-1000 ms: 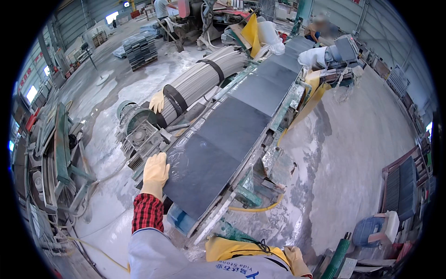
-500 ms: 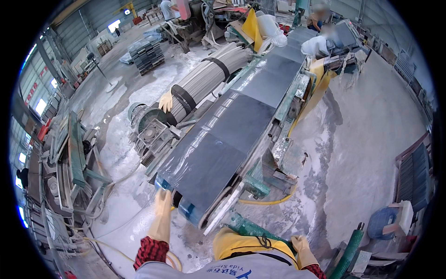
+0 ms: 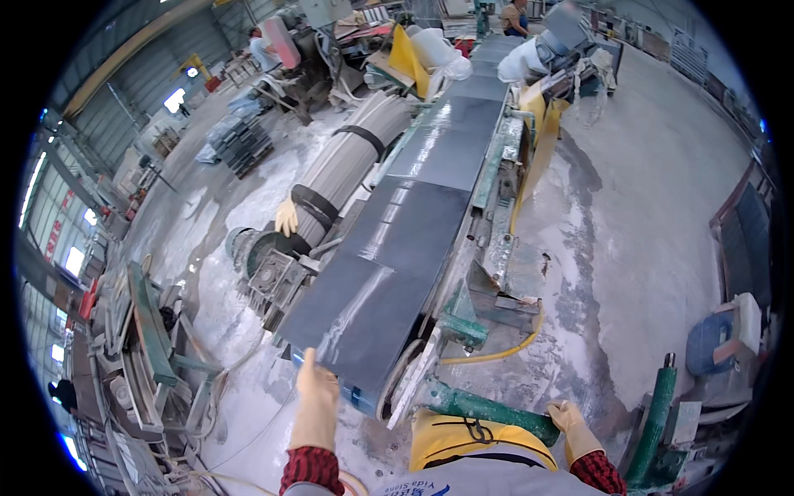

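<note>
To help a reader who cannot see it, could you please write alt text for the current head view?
A person's cream-gloved left hand is at the near end of a row of dark gray slabs on a conveyor; whether it touches is unclear. The right hand is beside a green tube. Left of the conveyor lies a pale bundle bound with black bands.

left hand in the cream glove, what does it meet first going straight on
Probably the near edge of the dark grey, flat rectangular slab, though depth and any contact are unclear.
</note>
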Action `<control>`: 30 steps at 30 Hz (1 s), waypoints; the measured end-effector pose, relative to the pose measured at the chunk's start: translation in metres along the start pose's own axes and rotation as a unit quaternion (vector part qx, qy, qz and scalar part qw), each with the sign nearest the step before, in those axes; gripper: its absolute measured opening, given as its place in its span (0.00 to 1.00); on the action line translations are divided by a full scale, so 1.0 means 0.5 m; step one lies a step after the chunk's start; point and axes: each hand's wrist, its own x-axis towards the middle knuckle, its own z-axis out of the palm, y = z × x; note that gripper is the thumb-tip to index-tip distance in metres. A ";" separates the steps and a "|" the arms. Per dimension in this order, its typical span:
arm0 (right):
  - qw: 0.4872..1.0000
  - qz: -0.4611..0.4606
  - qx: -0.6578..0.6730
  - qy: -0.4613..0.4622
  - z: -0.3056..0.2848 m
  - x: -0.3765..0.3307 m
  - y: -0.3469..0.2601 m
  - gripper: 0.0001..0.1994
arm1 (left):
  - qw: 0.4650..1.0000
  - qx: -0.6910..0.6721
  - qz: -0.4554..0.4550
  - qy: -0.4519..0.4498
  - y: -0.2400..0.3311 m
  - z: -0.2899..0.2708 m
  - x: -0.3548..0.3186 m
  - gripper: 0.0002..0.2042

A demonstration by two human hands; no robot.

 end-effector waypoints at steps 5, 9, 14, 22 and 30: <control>0.990 0.002 0.139 0.008 -0.088 -0.070 -0.091 0.19 | 0.979 -0.042 -0.016 -0.198 0.114 0.169 -0.124 0.25; 0.987 -0.036 0.152 0.044 -0.081 -0.049 -0.110 0.17 | 0.986 -0.073 -0.089 -0.117 0.079 0.219 -0.093 0.25; 0.996 -0.035 0.078 0.026 -0.098 -0.149 -0.270 0.16 | 0.985 -0.022 -0.071 -0.156 0.081 0.192 -0.086 0.29; 0.972 -0.075 0.220 0.021 -0.123 -0.285 -0.374 0.17 | 0.966 -0.007 -0.014 -0.256 0.160 0.103 -0.150 0.27; 0.881 -0.230 0.398 -0.111 -0.106 -0.415 -0.434 0.26 | 0.878 0.019 -0.131 -0.460 0.076 0.158 -0.380 0.32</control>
